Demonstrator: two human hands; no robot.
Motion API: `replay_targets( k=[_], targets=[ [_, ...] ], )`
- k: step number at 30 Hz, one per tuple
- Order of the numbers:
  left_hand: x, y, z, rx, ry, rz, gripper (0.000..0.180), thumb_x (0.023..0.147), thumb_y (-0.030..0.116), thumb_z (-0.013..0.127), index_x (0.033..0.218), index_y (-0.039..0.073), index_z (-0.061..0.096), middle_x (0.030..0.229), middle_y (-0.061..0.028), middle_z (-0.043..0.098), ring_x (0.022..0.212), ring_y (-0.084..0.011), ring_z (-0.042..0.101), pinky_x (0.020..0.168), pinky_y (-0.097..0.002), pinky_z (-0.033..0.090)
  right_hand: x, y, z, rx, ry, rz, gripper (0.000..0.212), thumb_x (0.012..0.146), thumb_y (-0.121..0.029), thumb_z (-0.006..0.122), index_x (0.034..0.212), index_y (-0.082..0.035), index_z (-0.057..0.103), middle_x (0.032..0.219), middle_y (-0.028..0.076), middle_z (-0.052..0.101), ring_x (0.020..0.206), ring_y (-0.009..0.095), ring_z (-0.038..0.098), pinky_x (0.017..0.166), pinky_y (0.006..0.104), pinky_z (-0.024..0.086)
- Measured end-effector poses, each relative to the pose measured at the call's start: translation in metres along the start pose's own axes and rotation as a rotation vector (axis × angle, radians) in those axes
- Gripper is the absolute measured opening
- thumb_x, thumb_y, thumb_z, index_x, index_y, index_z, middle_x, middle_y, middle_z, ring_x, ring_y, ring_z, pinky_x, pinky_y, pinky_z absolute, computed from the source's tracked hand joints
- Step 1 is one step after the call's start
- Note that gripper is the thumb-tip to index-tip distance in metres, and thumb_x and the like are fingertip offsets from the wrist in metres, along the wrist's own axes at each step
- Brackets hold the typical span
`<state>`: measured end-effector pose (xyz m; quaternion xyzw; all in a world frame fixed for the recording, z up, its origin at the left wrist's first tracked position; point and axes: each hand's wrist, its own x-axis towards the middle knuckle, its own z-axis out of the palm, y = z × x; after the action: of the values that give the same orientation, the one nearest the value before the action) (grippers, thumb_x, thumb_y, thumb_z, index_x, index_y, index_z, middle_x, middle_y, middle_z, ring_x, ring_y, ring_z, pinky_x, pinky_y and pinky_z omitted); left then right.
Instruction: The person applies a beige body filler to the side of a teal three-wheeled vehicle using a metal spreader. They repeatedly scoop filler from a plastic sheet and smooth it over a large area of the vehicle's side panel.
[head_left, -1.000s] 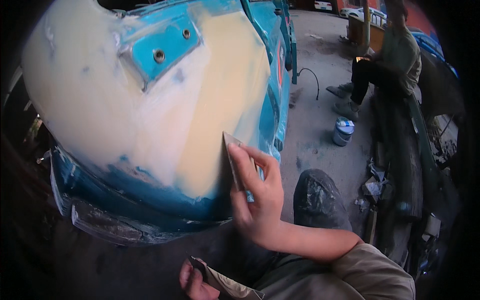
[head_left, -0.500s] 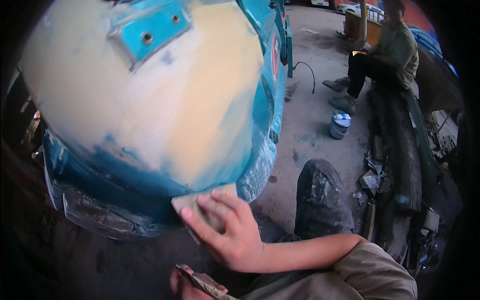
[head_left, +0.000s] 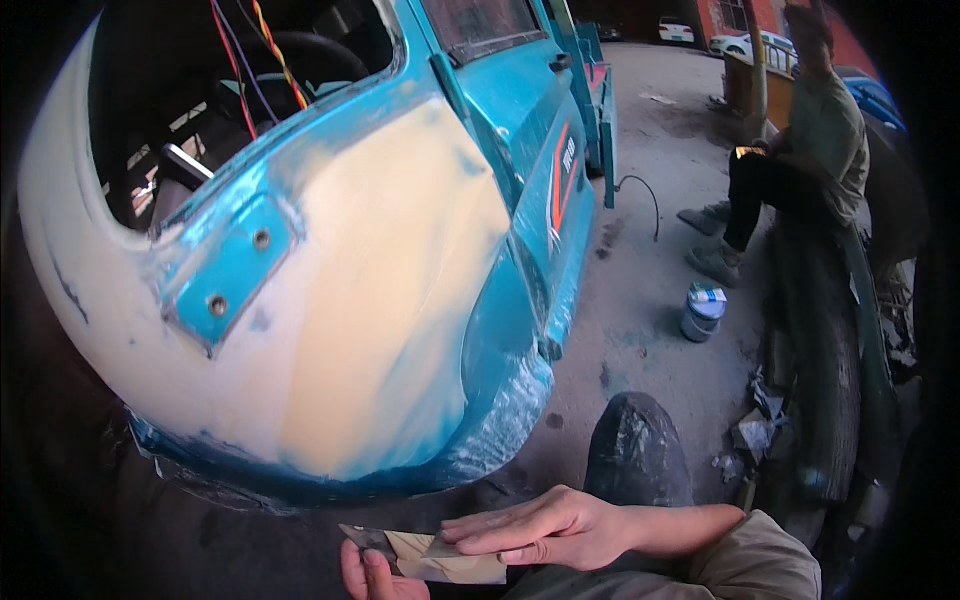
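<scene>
At the bottom of the view my left hand (head_left: 380, 578) grips the near left end of a thin flat plate (head_left: 408, 545) smeared with cream putty. My right hand (head_left: 560, 528) lies over the plate's right part, fingers straight and pressed together on a flat putty spreader (head_left: 437, 549), which mostly hides under them. Spreader and plate overlap, so where one ends is hard to see. Beyond both hands stands the teal vehicle cab (head_left: 590, 255), its front corner covered with smooth cream filler (head_left: 385, 330). Neither hand touches the cab.
A lidded bucket (head_left: 702, 318) stands on the concrete to the right. Behind it a person (head_left: 825, 130) sits on a long dark log (head_left: 825, 400). Scrap paper (head_left: 752, 432) litters the ground near the log. Coloured wires (head_left: 235, 70) hang in the cab's window opening.
My right hand has left the cab's lower edge and come down to the plate in my left hand. The view has shifted, showing more of the cab's window and door.
</scene>
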<state>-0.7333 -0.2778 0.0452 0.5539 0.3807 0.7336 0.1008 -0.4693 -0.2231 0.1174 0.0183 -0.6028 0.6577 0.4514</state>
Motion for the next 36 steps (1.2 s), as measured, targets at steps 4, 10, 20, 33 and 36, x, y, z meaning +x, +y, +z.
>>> replay_targets(
  k=[4, 10, 20, 33, 36],
  targets=[
    [0.017, 0.045, 0.047, -0.440, 0.233, -0.466, 0.043, 0.098, 0.004, 0.060, 0.138, -0.010, 0.052, 0.140, -0.0264, 0.057, 0.124, -0.0355, 0.058, 0.106, -0.0503, 0.048, -0.017, -0.017, -0.062, -0.385, -0.186, 0.101, 0.039, 0.104, -0.004, 0.054, 0.142, -0.008, 0.062, 0.144, 0.013, 0.061, 0.140, 0.032, 0.052, 0.119, 0.0442, 0.038],
    [0.030, 0.061, 0.082, -0.577, 0.166, -0.532, 0.042, 0.099, 0.004, 0.057, 0.138, -0.010, 0.051, 0.140, -0.0259, 0.057, 0.127, -0.0372, 0.056, 0.109, -0.0519, 0.045, -0.011, -0.053, -0.144, -0.327, 0.695, 0.161, 0.030, 0.104, -0.013, 0.059, 0.131, -0.002, 0.066, 0.116, 0.008, 0.073, 0.104, 0.015, 0.068, 0.094, 0.0313, 0.054],
    [0.027, 0.048, 0.094, -0.506, -0.039, -0.325, 0.040, 0.103, 0.004, 0.050, 0.140, -0.010, 0.049, 0.142, -0.0261, 0.055, 0.129, -0.0385, 0.055, 0.111, -0.0528, 0.045, 0.091, -0.117, -0.186, -0.102, 0.906, -0.414, 0.028, 0.104, -0.009, 0.055, 0.129, 0.002, 0.060, 0.113, 0.007, 0.069, 0.100, 0.011, 0.065, 0.091, 0.0288, 0.052],
    [0.010, 0.028, 0.075, -0.433, -0.096, -0.281, 0.042, 0.104, -0.002, 0.049, 0.144, -0.011, 0.044, 0.144, -0.0272, 0.053, 0.129, -0.0356, 0.055, 0.111, -0.0486, 0.044, 0.160, -0.128, -0.137, -1.584, 0.368, -0.866, 0.046, 0.087, 0.008, 0.060, 0.129, -0.007, 0.069, 0.130, 0.015, 0.069, 0.125, 0.035, 0.062, 0.110, 0.0464, 0.041],
    [0.005, 0.020, 0.069, -0.111, -0.136, -0.117, 0.039, 0.103, -0.005, 0.051, 0.140, -0.013, 0.048, 0.140, -0.0312, 0.053, 0.122, -0.0389, 0.059, 0.108, -0.0497, 0.049, 0.182, -0.125, -0.118, -1.630, 0.279, -0.891, 0.047, 0.087, 0.006, 0.060, 0.130, -0.011, 0.070, 0.135, 0.014, 0.067, 0.131, 0.036, 0.058, 0.115, 0.0518, 0.035]
  ],
)
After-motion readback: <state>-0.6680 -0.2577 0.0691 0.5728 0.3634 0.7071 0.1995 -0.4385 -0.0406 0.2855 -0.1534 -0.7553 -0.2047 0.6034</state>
